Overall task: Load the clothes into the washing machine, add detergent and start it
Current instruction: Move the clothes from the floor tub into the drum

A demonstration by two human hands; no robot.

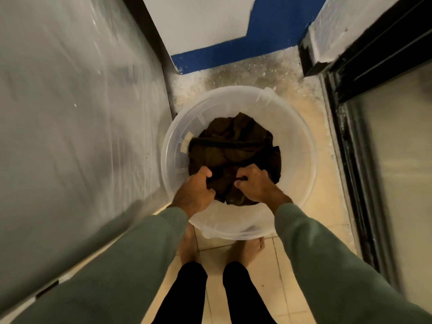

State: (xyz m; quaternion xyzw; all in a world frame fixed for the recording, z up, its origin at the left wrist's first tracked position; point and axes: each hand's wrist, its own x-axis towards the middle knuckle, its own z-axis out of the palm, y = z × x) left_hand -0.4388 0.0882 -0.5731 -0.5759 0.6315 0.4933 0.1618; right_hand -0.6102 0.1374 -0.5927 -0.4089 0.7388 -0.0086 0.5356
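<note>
blue-and-white wall (210, 31) | tiled floor (327, 206), speckled, possibly wet | black door frame (350, 136)

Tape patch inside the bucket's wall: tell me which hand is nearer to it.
Left. The left hand grips the clothes just below the tape patch; the right hand grips them farther across the bucket.

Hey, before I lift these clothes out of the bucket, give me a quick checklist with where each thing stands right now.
1. Left hand gripping the dark clothes: ok, fingers closed on the fabric.
2. Right hand gripping the clothes: ok, fingers closed on the fabric.
3. Whole pile gathered: cannot tell, only the near edge is held.
4. Bucket steady on the floor: ok, it stands upright.
5. Feet clear of the bucket: not ok, the toes sit right at its near rim.
6. Washing machine lid open: cannot tell, no opening is in view.
</note>
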